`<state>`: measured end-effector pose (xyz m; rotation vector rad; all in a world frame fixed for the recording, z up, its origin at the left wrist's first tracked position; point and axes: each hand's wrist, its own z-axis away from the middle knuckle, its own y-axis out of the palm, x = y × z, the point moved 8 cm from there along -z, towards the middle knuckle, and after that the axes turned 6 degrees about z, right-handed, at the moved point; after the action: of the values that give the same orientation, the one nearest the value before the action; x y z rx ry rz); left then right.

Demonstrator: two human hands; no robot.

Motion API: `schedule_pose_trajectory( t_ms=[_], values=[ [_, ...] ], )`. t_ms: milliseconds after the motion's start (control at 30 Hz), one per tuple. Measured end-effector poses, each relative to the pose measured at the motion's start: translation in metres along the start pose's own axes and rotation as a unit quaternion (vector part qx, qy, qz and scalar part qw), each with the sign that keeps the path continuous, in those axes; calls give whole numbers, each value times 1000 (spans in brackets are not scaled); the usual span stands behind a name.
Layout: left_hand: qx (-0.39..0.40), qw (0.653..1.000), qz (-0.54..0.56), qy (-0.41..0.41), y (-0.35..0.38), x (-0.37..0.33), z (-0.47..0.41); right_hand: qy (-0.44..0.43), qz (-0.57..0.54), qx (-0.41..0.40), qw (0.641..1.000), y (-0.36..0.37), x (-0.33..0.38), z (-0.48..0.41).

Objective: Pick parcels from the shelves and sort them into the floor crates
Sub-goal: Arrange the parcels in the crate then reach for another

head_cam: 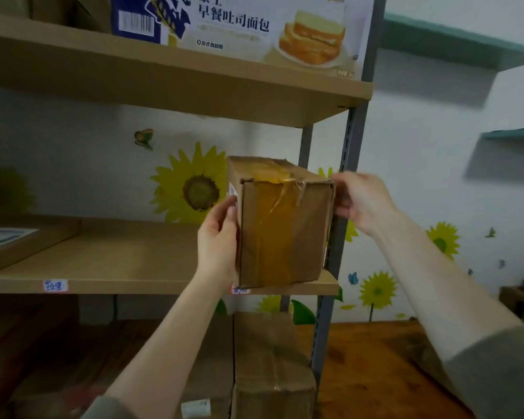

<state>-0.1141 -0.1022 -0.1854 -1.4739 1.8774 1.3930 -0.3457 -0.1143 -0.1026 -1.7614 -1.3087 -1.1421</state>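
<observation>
High above the left hand (218,234), a bread carton (239,28) reads "早餐吐司面包". That hand grips the left side of a brown taped parcel (285,228); the right hand (360,201) grips its top right corner. The parcel sits between them at the middle shelf's (118,255) front edge.

Dim, soft indoor light with a greenish cast; no lamp shows. The tape (273,213) on the box (303,237), held between the left grip (217,234) and the right grip (360,201), has a dull amber sheen. Left of and below the left grip the corners sink into murk. Right of the right grip, wall shelves (511,134) throw grey shadows down and leftward. Everything is slightly smeared, and the shelf boards (164,83) bow toward the edges.
</observation>
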Motion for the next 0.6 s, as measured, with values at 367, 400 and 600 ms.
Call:
schedule_pose_trajectory(
  t_ms=[367, 400, 600],
  values=[
    [139, 977, -126, 99, 32, -4, 25, 144, -12, 91, 985, -12, -72, 17],
    [97, 985, -115, 88, 23, 0, 25, 142, -11, 74, 987, -13, -70, 17],
    [-69, 977, 6, -201, -19, 60, 43, 156, -136, 66, 976, -30, -86, 23]
  ],
)
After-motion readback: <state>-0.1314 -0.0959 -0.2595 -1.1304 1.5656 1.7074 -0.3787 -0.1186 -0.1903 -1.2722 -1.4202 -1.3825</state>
